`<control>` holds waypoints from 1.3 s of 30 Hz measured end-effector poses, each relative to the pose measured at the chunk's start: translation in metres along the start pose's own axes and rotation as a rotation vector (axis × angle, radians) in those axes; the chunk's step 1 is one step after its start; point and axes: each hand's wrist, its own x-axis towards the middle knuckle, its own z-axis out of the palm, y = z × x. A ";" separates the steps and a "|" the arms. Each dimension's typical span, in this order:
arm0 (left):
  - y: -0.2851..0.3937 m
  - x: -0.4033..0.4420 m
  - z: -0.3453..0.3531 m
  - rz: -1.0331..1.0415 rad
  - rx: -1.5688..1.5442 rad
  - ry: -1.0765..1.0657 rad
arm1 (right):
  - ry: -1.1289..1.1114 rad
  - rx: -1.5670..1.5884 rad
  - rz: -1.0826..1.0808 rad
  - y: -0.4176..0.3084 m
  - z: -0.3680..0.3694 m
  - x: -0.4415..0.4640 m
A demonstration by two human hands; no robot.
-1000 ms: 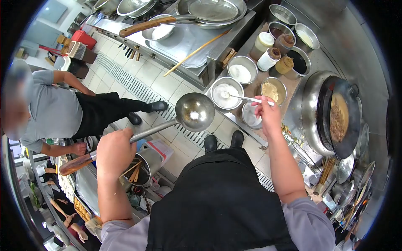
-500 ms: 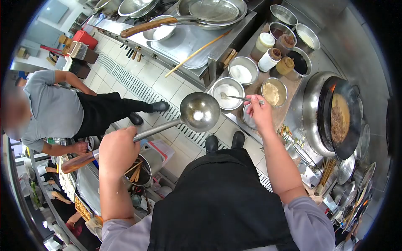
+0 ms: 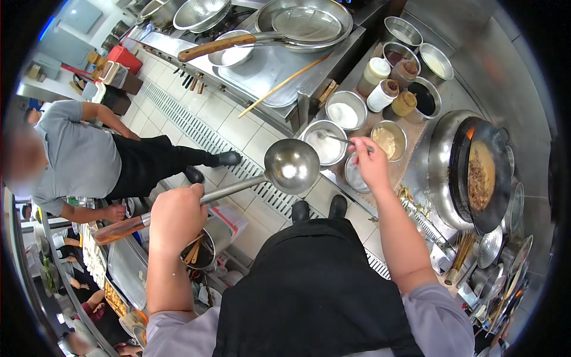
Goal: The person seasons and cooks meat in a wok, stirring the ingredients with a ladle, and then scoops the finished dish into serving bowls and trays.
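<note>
Left grip (image 3: 178,215) wrapped round the shaft of our ladle (image 3: 291,166), its bowl above the floor (image 3: 223,128), left of the desk (image 3: 416,140). Right grip (image 3: 370,163) pinches a spoon (image 3: 341,139) between thumb and fingers, its head at the white contents of a tin (image 3: 328,164); whether they touch, we cannot tell. Wok (image 3: 504,172) to the right holds brown liquid.

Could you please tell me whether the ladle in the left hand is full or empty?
The ladle in the left hand looks empty: its inside shows bare, shiny metal with reflections, and no contents are visible.
</note>
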 end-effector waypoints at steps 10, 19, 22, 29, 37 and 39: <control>-0.010 -0.003 -0.007 -0.038 0.018 -0.021 | 0.059 0.425 0.264 0.008 -0.021 0.004; 0.002 0.039 -0.023 0.042 -0.050 0.105 | 0.183 -0.111 -0.047 -0.036 -0.041 0.030; 0.012 0.054 -0.039 0.042 -0.069 0.099 | 0.208 -0.057 0.010 -0.005 -0.036 0.059; 0.016 0.072 -0.049 0.005 -0.009 0.119 | 0.239 0.178 0.129 0.018 -0.024 0.076; 0.020 0.077 -0.045 0.021 0.028 0.052 | 0.121 0.490 0.157 -0.038 -0.075 0.049; 0.022 0.081 -0.038 0.084 0.024 0.086 | 0.046 0.403 0.060 -0.054 -0.081 0.040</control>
